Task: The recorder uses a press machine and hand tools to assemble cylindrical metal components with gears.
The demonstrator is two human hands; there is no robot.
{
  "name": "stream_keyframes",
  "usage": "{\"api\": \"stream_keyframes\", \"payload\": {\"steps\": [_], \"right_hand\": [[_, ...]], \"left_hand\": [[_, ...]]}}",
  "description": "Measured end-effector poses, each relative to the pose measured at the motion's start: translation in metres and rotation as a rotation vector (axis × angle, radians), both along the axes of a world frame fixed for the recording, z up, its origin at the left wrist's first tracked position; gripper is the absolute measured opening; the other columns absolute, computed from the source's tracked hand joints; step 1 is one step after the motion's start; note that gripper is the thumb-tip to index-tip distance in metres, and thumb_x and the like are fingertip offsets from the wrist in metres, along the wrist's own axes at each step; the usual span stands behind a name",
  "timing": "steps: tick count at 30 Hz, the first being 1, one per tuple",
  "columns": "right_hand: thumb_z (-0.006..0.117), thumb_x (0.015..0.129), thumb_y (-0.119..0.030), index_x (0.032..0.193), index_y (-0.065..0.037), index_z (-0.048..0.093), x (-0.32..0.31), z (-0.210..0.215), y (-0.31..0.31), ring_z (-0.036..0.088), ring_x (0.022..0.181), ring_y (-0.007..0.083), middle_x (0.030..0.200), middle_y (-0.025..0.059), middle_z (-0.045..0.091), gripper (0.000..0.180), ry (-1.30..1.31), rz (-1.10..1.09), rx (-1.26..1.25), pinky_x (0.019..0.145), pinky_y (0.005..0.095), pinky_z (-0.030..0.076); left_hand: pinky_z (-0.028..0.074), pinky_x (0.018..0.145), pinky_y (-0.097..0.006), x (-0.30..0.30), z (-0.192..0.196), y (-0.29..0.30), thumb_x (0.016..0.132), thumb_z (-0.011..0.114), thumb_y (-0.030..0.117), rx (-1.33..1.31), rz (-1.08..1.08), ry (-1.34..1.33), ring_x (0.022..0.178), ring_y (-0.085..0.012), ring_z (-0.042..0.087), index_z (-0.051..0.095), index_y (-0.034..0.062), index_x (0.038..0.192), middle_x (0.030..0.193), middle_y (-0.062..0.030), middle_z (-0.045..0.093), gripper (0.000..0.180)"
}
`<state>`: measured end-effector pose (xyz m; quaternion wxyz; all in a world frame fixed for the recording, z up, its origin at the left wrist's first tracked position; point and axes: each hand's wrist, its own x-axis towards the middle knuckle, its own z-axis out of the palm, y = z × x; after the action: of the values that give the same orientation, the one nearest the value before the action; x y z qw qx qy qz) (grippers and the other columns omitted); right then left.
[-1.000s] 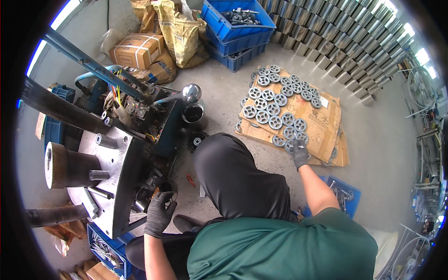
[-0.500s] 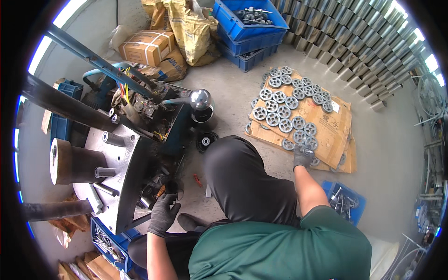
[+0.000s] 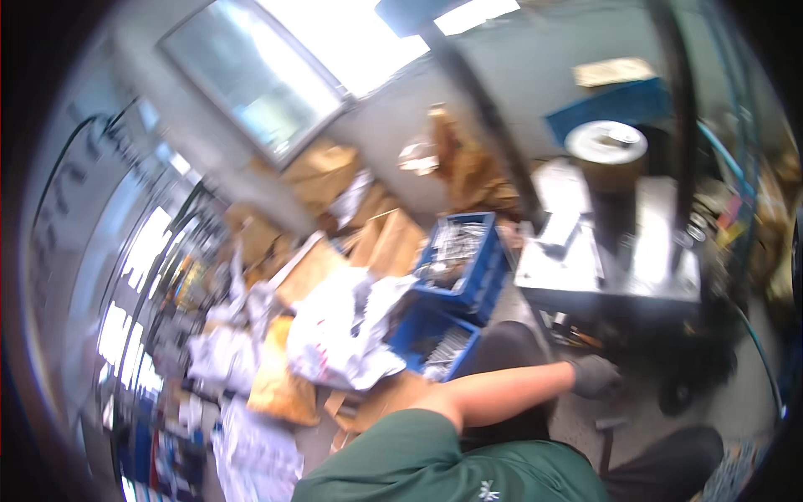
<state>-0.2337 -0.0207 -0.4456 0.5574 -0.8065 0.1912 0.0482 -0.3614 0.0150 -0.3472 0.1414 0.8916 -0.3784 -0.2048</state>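
My left hand [image 3: 595, 376], in a dark grey glove, reaches across over my knees toward the space below the machine's steel plate [image 3: 556, 276]. Blur smears its fingers, and I make out nothing in them. Below it on the floor lies a blurred hammer-shaped thing [image 3: 609, 423] with a pale head. A dark round part [image 3: 676, 393] sits on the floor to the hand's right. On the plate stands a thick cylinder [image 3: 606, 151] with a pale top. My right hand is out of view.
Two blue bins, the upper [image 3: 460, 251] and the lower [image 3: 439, 347], hold metal rods beside my leg. White sacks [image 3: 347, 330], a yellow sack [image 3: 284, 381] and open cardboard boxes [image 3: 389, 238] crowd the left. Dark posts [image 3: 481, 109] rise from the machine. A window [image 3: 255, 79] is behind.
The view has swung far to the left and blurred. The cardboard with wheels has nearly left the picture, and my right hand has gone from view. Sacks and bins have come in.
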Motion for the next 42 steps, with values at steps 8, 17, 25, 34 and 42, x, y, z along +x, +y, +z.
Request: {"api": "stream_keyframes", "payload": {"steps": [8,17,25,34,42], "right_hand": [[0.075,0.087,-0.028,0.118,-0.002,0.068,-0.032,-0.013,0.021,0.065,0.112,0.0317,0.124,0.0148,0.068,0.042,-0.014,0.292,0.135,0.093,0.04,0.052],[0.075,0.087,-0.024,0.118,-0.003,0.068,-0.092,-0.08,-0.121,0.065,0.11,0.0319,0.121,0.0146,0.068,0.038,0.099,0.355,0.232,0.089,0.0405,0.053],[0.075,0.088,-0.02,0.118,-0.003,0.068,-0.135,-0.109,-0.264,0.065,0.108,0.0321,0.119,0.0144,0.068,0.035,0.172,0.383,0.312,0.085,0.0409,0.054],[0.075,0.088,-0.016,0.118,-0.004,0.068,-0.158,-0.101,-0.456,0.065,0.106,0.0324,0.117,0.0142,0.068,0.033,0.291,0.408,0.31,0.08,0.0413,0.055],[0.075,0.088,-0.012,0.118,-0.005,0.068,-0.152,-0.048,-0.545,0.065,0.104,0.0326,0.115,0.014,0.068,0.031,0.366,0.422,0.32,0.076,0.0417,0.055]], "left_hand": [[0.057,0.083,-0.053,0.015,-0.031,0.018,0.087,0.066,0.038,0.061,0.071,-0.022,0.094,-0.0407,0.071,0.077,0.0145,0.104,0.101,-0.0173,0.074,0.031],[0.057,0.083,-0.052,0.014,-0.027,0.024,0.089,0.063,0.041,0.121,0.109,-0.004,0.095,-0.0399,0.072,0.077,0.0126,0.103,0.097,-0.0161,0.076,0.035],[0.055,0.089,-0.051,0.016,-0.036,0.035,0.089,0.065,0.04,0.131,0.068,-0.004,0.101,-0.0394,0.07,0.075,0.0103,0.111,0.105,-0.0178,0.075,0.037],[0.058,0.086,-0.05,0.016,-0.026,0.026,0.096,0.06,0.036,-0.027,-0.008,-0.048,0.101,-0.0362,0.072,0.077,0.0121,0.107,0.105,-0.0146,0.076,0.031],[0.057,0.084,-0.049,0.024,-0.033,-0.001,0.098,0.056,0.039,-0.024,-0.036,-0.075,0.1,-0.0353,0.072,0.076,0.0137,0.106,0.105,-0.0134,0.076,0.033]]}}
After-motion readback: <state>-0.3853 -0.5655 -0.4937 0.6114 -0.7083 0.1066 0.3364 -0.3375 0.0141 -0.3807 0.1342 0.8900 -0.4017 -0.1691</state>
